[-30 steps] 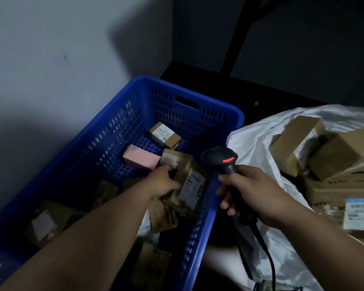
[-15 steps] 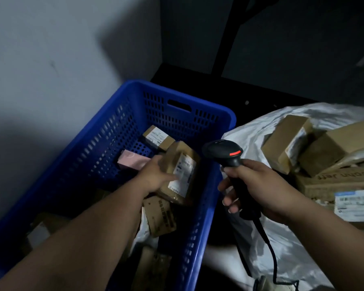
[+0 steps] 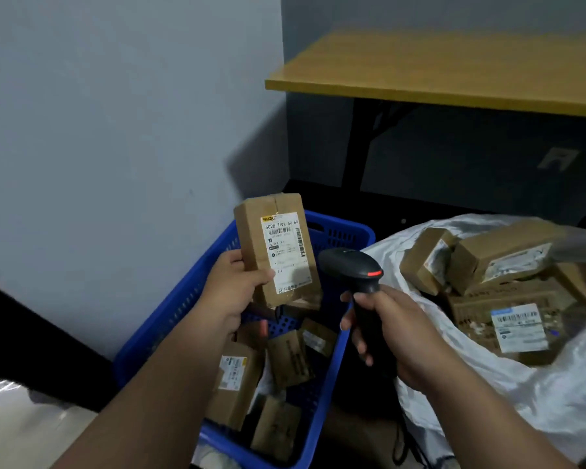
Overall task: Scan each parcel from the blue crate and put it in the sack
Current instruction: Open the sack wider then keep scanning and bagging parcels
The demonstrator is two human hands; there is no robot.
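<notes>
Nearest, two bare forearms are seen reaching forward over the blue crate (image 3: 190,299), in which several brown cardboard parcels (image 3: 234,384) are lying loosely, some with white labels turned up. A black handheld scanner (image 3: 359,275) is gripped by the right hand (image 3: 396,336), the fingers wrapped round its handle, and a red light is showing on its head, which is turned toward the left. Just beside the scanner's head, a brown parcel (image 3: 274,248) is held upright above the crate by the left hand (image 3: 234,289), pinched between thumb and fingers at its lower left edge, with its white barcode label (image 3: 285,252) facing the camera. To the right, a white sack (image 3: 487,384) is lying open against the crate, and more labelled boxes (image 3: 508,258) are piled inside it. Farther back, a grey wall is seen on the left, and a yellow-topped table (image 3: 437,72) on dark legs is standing above the sack.
</notes>
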